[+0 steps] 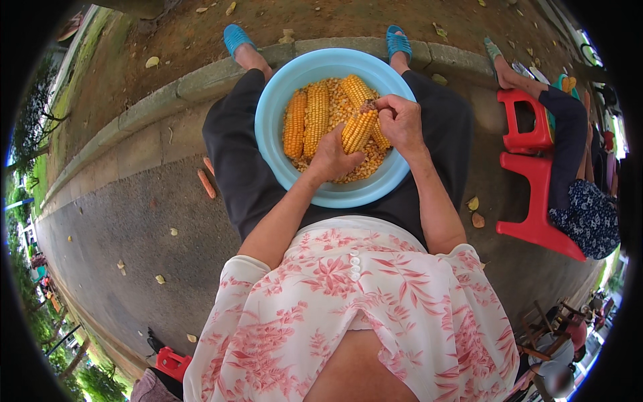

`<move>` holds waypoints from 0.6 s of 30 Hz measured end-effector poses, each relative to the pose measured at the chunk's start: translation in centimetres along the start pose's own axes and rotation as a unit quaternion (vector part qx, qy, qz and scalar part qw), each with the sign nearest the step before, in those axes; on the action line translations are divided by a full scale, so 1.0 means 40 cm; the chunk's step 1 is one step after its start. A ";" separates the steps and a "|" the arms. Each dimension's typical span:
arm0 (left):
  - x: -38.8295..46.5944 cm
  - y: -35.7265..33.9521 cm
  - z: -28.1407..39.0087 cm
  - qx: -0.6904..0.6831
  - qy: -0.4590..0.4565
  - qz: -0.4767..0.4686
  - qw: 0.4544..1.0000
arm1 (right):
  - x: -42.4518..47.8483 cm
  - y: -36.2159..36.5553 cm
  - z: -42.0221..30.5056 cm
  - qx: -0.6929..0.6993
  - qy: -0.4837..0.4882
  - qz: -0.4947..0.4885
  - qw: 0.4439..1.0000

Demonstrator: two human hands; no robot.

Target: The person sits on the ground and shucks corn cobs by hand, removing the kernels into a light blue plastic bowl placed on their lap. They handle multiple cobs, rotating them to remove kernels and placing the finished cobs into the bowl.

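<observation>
A light-blue plastic basin (281,173) rests on my lap, between my knees. My left hand (335,157) grips the lower part of a yellow corn cob (357,131) over the basin. The fingers of my right hand (403,120) are at its dark upper end, where some kernels are gone; whether they pinch it firmly is hidden. To the left in the basin lie an orange-yellow cob (295,124) and a yellow cob (316,118), side by side. Another cob (357,89) leans behind the held one. Loose corn kernels (369,168) cover the basin's bottom.
Two bare reddish cobs (206,184) lie on the pavement left of my leg. A stone kerb (201,83) runs beyond the basin. On the right, a person sits by red plastic stools (527,201). Fallen leaves (477,219) dot the ground.
</observation>
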State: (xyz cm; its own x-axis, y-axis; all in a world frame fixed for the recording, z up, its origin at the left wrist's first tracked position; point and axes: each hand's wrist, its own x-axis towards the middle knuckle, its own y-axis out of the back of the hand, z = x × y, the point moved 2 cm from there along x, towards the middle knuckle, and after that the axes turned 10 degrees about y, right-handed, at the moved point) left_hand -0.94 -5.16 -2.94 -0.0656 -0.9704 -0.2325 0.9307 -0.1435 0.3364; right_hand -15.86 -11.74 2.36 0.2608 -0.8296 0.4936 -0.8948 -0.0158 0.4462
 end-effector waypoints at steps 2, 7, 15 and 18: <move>0.004 0.004 -0.011 -0.065 0.035 -0.030 0.997 | -0.003 0.002 0.011 0.088 -0.060 -0.031 0.994; 0.003 0.015 0.007 -0.086 0.080 -0.084 0.990 | -0.006 0.001 0.026 0.223 -0.155 -0.110 0.956; 0.005 0.006 0.003 -0.084 0.050 -0.046 0.994 | -0.005 0.002 0.020 0.273 -0.151 -0.110 0.944; -0.006 0.006 0.014 -0.001 0.007 0.005 1.000 | -0.004 0.010 0.022 0.270 -0.151 -0.124 0.943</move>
State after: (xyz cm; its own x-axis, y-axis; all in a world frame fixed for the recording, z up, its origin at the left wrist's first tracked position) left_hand -0.88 -5.07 -2.31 -0.0502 -0.9689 -0.2422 0.9320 -0.1326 0.3374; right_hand -16.58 -12.11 1.82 0.4445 -0.8827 0.1524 -0.8950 -0.4447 0.0348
